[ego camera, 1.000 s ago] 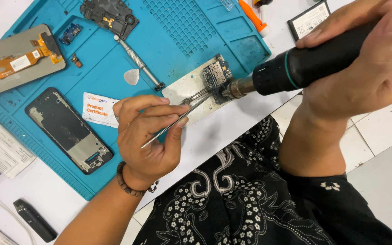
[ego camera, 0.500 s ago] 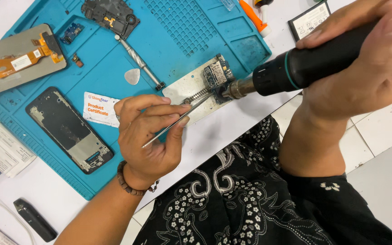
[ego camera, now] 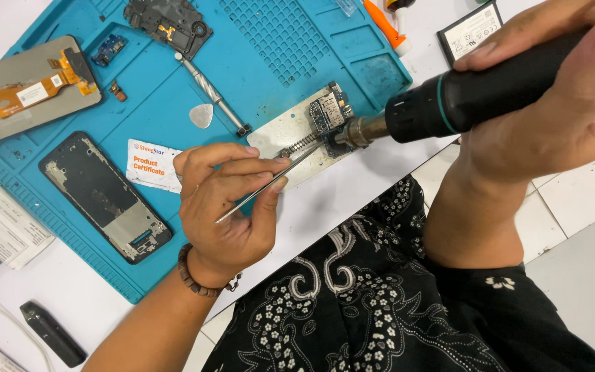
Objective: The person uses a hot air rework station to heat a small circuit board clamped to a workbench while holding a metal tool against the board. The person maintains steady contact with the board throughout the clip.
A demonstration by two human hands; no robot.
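**Presently: hot-air work on a clamped board**

The circuit board point(ego camera: 328, 114) sits in a metal holder point(ego camera: 284, 134) at the blue mat's point(ego camera: 173, 89) near edge. The right hand point(ego camera: 552, 103) is wrapped tight around the hot-air handpiece point(ego camera: 476, 96), its nozzle beside the board. The left hand point(ego camera: 225, 200) pinches tweezers point(ego camera: 270, 184), braced for steadiness, tips at the board.
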